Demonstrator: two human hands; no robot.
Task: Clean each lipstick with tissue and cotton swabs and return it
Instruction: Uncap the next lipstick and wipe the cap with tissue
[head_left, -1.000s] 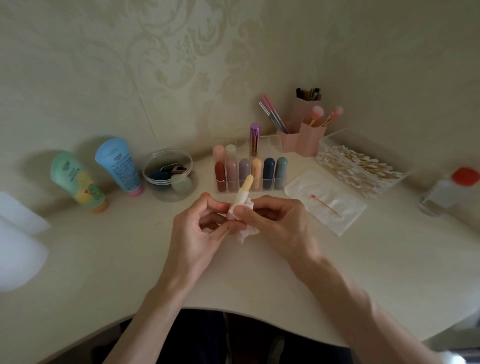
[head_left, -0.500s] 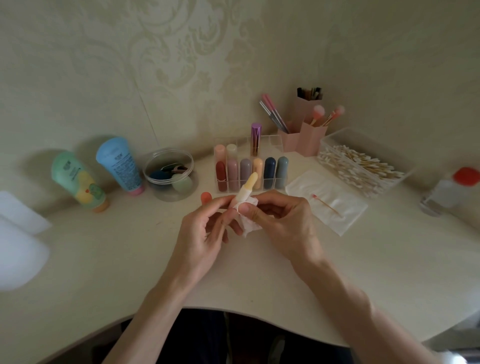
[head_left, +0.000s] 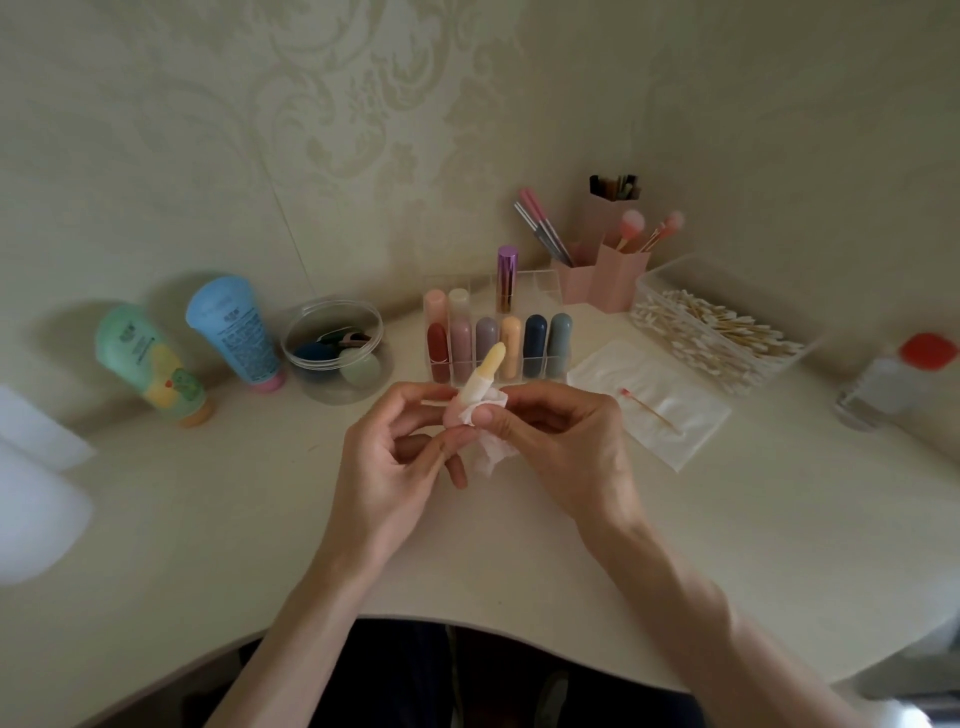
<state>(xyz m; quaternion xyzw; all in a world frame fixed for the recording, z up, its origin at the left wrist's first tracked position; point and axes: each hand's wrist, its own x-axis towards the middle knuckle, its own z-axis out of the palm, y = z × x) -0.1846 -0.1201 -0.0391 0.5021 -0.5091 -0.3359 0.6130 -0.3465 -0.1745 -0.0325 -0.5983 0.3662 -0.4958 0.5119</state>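
Right hand (head_left: 561, 447): thumb and forefinger pinched on a crumpled white tissue (head_left: 485, 431), which is wrapped round the lower part of a pale yellow lipstick (head_left: 487, 370). Loose end of the tissue hangs below the thumb.

Left hand (head_left: 395, 452): fingers curled, thumb and forefinger closed on the lipstick's base from the other side. The base itself is hidden by tissue and fingertips.

The lipstick is tilted, tip up and away, held above the table (head_left: 260, 519) just in front of the clear lipstick organizer (head_left: 540, 291).

Organizer: front row of six sticks (red, mauve, grey-lilac, peach, navy, grey-green). Back row has a pink one, a cream one and a tall purple metallic tube (head_left: 506, 278).

To the right, a white sheet (head_left: 675, 426) lies flat with one used cotton swab (head_left: 652, 411) on it, its tip reddish. Behind that is a clear box of cotton swabs (head_left: 719, 332), with pink brush holders (head_left: 605, 275) beside it. Far right is a red-capped bottle (head_left: 896, 379), blurred.

To the left, a round clear tub of sponges (head_left: 332, 348), a blue tube (head_left: 236, 332) and a green tube (head_left: 150, 364).
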